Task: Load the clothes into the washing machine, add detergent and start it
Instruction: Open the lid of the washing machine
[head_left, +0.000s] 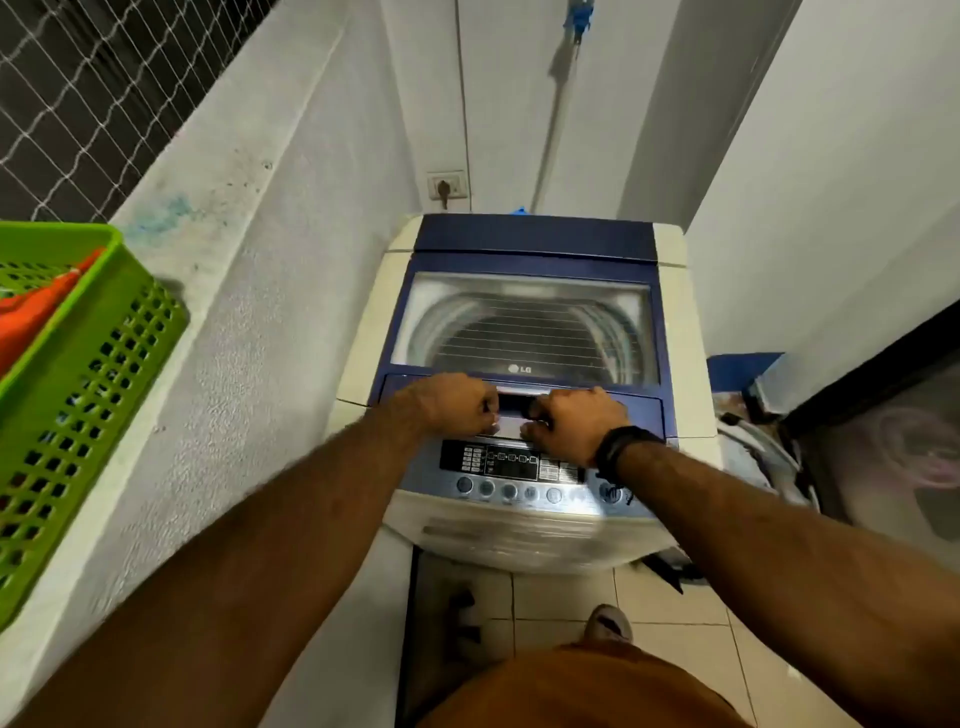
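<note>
White top-loading washing machine (524, 525) with blue glass lid (527, 322) closed; left grip (451, 405) and right grip (574, 422) clenched on the lid handle (514, 408) between them; green plastic basket (93, 374) far left.

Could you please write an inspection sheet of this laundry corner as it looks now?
Surface: washing machine top, lid closed, drum seen through the window.
Job's things: green basket on the left ledge, orange cloth inside; detergent not seen.
Clutter: dark items on the floor at the right of the machine.
Hands: left hand and right hand curled at the lid handle.
Cables: plug in wall socket; hose behind the machine.
Surroundings: white walls, netted opening at the upper left, tiled floor.
</note>
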